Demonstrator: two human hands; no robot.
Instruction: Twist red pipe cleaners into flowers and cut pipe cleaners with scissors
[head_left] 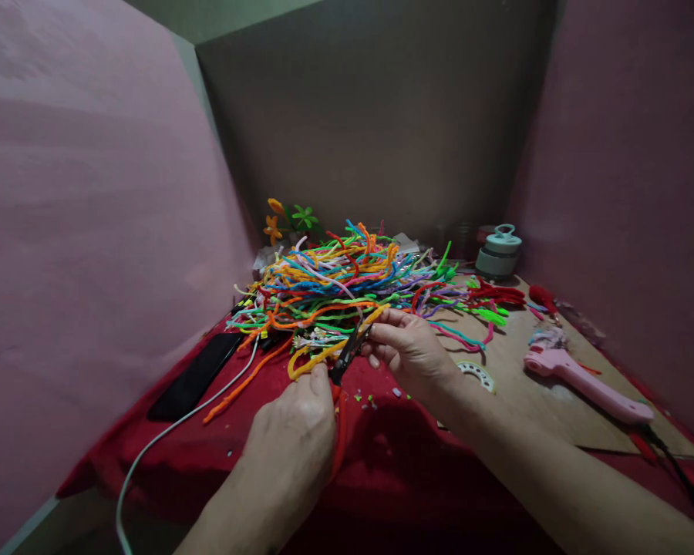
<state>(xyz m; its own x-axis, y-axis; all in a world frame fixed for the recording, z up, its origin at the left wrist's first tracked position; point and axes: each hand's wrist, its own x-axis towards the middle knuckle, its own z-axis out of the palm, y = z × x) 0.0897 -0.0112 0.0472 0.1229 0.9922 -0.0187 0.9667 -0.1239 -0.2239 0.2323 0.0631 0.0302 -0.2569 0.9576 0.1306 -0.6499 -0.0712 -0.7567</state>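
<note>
My left hand (294, 424) is closed round the orange-red handles of a pair of scissors (339, 435), whose dark blades point up and away. A yellow-orange pipe cleaner (324, 355) bends in a loop by my left thumb and runs across the blades. Its far end sits between the pinched fingers of my right hand (409, 351). The scissor tips lie close to the right fingertips; whether they touch is unclear. Just beyond both hands rises a large heap of many-coloured pipe cleaners (335, 277), with a bundle of white-tipped stems (318, 339) at its front.
A black phone (193, 378) and a white cable (176, 422) lie left on the red cloth (405, 462). To the right, a pink glue gun (590, 381) rests on a brown board (514, 347). Behind stand a lidded jar (499, 254) and pipe-cleaner flowers (273, 227). Walls enclose three sides.
</note>
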